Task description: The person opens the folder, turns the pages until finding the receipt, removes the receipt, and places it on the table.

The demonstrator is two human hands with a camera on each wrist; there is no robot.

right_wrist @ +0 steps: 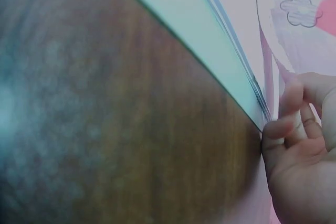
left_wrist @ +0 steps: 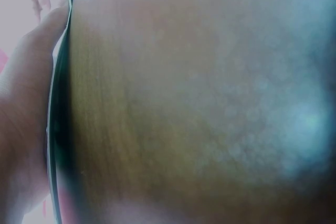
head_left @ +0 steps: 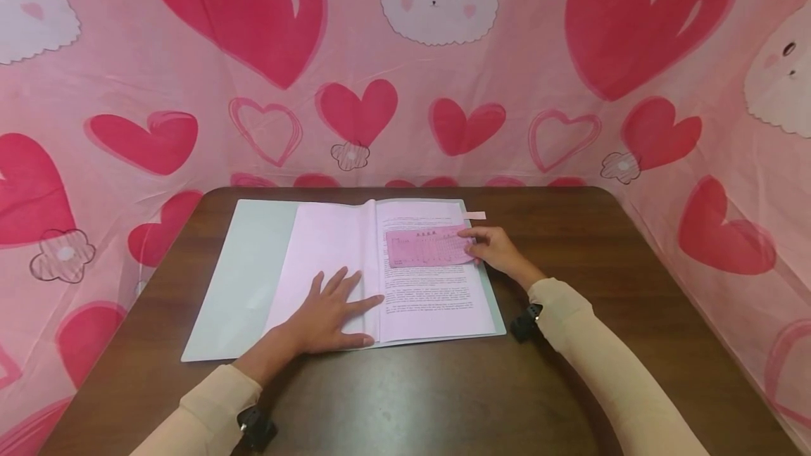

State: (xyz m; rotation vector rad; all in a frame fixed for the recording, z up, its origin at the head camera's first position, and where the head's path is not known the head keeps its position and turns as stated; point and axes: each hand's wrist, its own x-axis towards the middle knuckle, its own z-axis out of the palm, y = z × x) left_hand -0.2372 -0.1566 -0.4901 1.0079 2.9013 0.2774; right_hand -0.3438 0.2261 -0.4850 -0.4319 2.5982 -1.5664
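Observation:
A pale green folder (head_left: 237, 280) lies open on the table, with white sheets inside. My left hand (head_left: 332, 315) rests with fingers spread on the blank left sheet (head_left: 326, 231), close to the fold. Over the printed right sheet (head_left: 431, 319) is a pink paper slip (head_left: 423, 248) with printed lines and columns. My right hand (head_left: 497, 252) pinches the slip's right end between thumb and fingers. The right wrist view shows the fingertips (right_wrist: 278, 128) at the folder's edge. In the left wrist view, the left hand (left_wrist: 26, 93) lies along the folder's near edge.
A small pale tab (head_left: 475, 215) sticks out past the right sheet's upper edge. The dark wooden table (head_left: 393, 407) extends around the folder. Behind it hangs a pink cloth (head_left: 405, 62) with hearts. Each wrist carries a small black camera (head_left: 526, 322).

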